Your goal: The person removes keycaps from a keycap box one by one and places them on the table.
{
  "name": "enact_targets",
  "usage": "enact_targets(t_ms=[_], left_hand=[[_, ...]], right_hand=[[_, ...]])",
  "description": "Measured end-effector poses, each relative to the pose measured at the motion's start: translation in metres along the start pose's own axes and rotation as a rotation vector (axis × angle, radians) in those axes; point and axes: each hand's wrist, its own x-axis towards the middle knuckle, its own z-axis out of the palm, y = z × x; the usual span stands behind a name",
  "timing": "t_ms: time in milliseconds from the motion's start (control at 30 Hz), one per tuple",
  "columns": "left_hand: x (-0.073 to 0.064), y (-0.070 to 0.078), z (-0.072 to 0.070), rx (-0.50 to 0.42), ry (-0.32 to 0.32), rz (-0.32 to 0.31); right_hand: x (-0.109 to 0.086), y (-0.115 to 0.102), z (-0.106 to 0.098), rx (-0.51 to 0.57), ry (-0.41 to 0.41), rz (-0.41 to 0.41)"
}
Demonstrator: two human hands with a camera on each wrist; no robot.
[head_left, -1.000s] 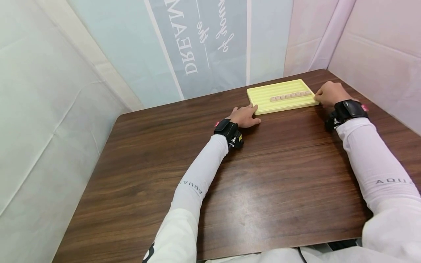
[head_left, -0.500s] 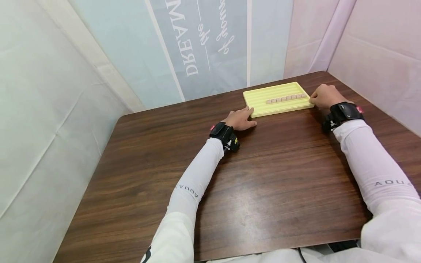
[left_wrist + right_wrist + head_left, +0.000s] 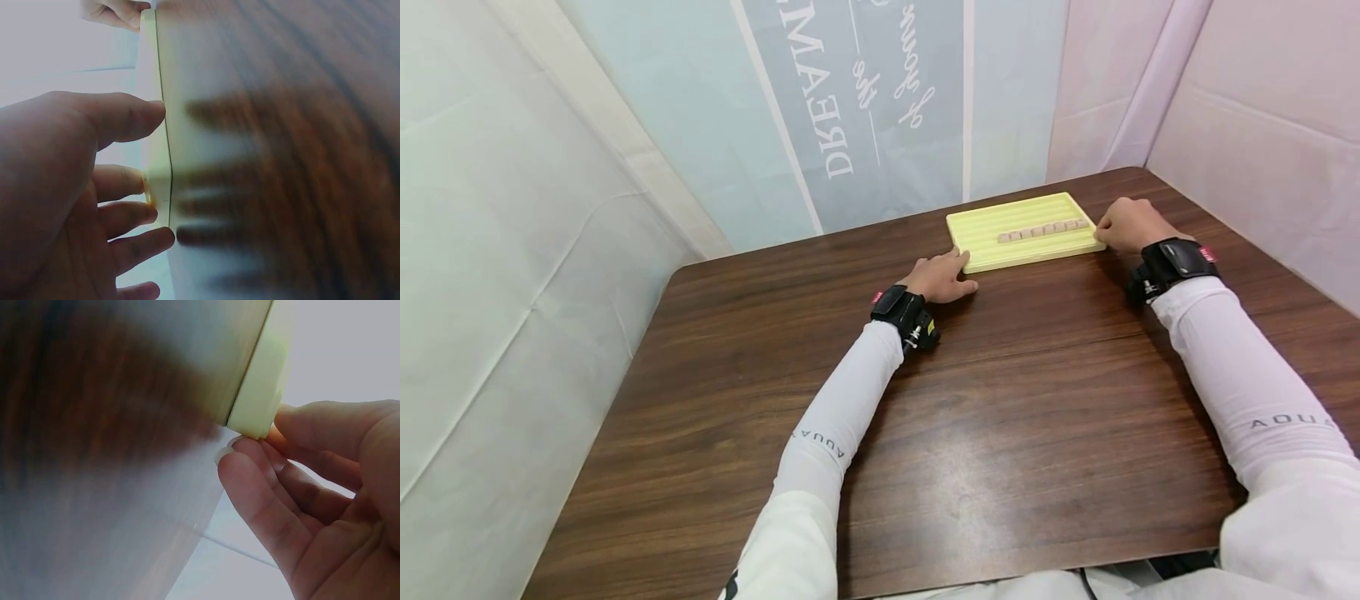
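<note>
A shallow yellow tray (image 3: 1007, 215) with ridges running lengthwise lies near the table's back edge. Several small pale wooden blocks (image 3: 1037, 232) stand in one straight row inside it. My left hand (image 3: 940, 279) is at the tray's near left corner. In the left wrist view, its fairly straight fingers (image 3: 128, 214) touch the tray's end, and the thumb is spread along the front side. At the near right corner, my right hand (image 3: 1135, 225) pinches the tray. The right wrist view has curled fingers against the end of the tray (image 3: 261, 387) and the thumb at its upper edge.
The dark brown wooden table (image 3: 1000, 417) extends from the tray to the person's lap. A pale blue and grey printed curtain (image 3: 887, 100) hangs behind the back edge. White sheeting (image 3: 1270, 150) hangs along the right side, and more covers the left.
The tray has slid left and slightly nearer along the table, with the block row still in it. Both hands have moved along with it, staying at its near corners.
</note>
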Motion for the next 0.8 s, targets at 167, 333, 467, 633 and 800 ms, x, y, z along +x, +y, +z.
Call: enact_targets(t_ms=[167,333,467,633,800], left_hand=[[-0.004,-0.006,0.0,-0.007,0.011,0.001],[-0.008,-0.01,0.0,-0.041,0.007,-0.002],[-0.012,-0.013,0.0,-0.075,-0.003,-0.018],[-0.015,-0.017,0.0,-0.055,0.002,-0.026],[-0.017,-0.02,-0.001,-0.042,-0.007,-0.022]], right_hand=[[0.003,-0.007,0.001,-0.012,-0.004,-0.017],[0.004,-0.011,0.004,-0.032,0.006,-0.039],[0.005,-0.015,0.006,-0.039,0.015,-0.052],[0.004,-0.021,0.008,-0.033,0.004,-0.054],[0.004,-0.026,0.008,-0.04,0.013,-0.069]])
